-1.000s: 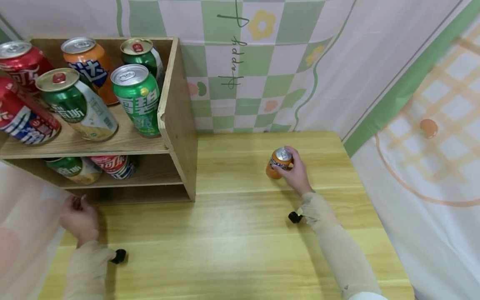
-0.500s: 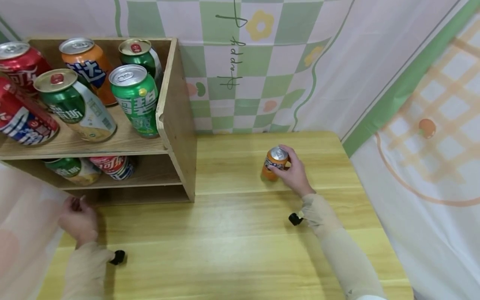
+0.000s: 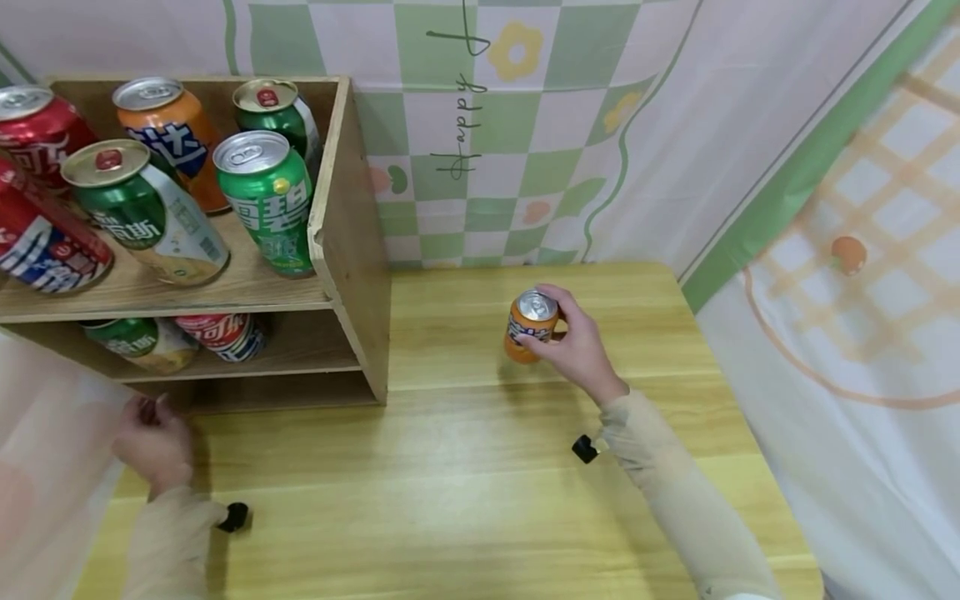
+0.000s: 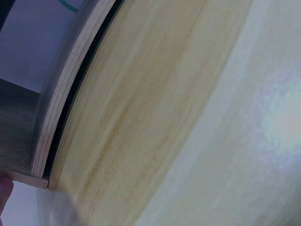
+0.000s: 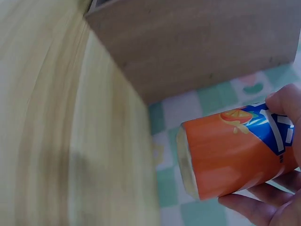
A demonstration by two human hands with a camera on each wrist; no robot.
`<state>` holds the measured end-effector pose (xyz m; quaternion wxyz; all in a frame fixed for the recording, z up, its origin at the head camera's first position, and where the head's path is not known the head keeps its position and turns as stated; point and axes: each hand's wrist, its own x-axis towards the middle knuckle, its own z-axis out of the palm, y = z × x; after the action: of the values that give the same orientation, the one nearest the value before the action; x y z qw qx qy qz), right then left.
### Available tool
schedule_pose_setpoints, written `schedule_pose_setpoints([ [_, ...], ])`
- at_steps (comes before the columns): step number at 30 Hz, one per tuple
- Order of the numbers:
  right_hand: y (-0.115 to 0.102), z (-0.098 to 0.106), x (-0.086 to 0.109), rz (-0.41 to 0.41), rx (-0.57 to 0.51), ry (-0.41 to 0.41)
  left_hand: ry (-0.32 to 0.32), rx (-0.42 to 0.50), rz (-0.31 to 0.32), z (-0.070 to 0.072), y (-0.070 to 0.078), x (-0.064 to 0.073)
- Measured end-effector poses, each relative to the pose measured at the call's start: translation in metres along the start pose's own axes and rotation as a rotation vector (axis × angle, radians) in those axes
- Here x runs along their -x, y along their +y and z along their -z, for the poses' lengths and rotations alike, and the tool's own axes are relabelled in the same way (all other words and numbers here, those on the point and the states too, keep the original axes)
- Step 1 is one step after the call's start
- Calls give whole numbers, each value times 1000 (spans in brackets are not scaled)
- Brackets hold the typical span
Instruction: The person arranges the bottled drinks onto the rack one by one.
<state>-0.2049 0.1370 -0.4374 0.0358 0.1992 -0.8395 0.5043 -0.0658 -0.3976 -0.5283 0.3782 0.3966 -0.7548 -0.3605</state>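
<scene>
My right hand [image 3: 579, 348] grips an orange soda can [image 3: 527, 323] by its side, thumb on the near side and fingers round the back. The can is upright, close over the right part of the table, with a shadow below it. In the right wrist view its pale bottom rim and blue label show, and fingers [image 5: 249, 207] lie under its side. Near the lower left corner of the wooden shelf [image 3: 352, 225], my left hand [image 3: 156, 446] holds nothing, its fingers loosely curled. A fingertip [image 4: 4, 188] shows at the shelf's corner in the left wrist view.
On the shelf's top level stand several cans, among them a green Sprite can [image 3: 270, 208], an orange can [image 3: 176, 142] and a red can [image 3: 45, 137]. A green-and-white can [image 3: 138, 342] and a red can [image 3: 225, 333] lie below. A checkered cloth [image 3: 487, 150] hangs behind the table [image 3: 450, 467].
My right hand has carried the orange soda can a little to the left, toward the shelf. The left hand stays by the shelf corner; the whole view has shifted slightly.
</scene>
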Motion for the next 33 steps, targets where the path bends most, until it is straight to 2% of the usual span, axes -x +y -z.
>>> schedule_pose_setpoints([
  [14,-60,-10,14,104,24,-98,20,4,-22,0,0,1],
  [21,-84,-17,21,157,-36,-138,21,6,-32,1,-1,0],
  [33,-114,-43,28,225,-139,-273,14,-10,-24,0,-1,0],
])
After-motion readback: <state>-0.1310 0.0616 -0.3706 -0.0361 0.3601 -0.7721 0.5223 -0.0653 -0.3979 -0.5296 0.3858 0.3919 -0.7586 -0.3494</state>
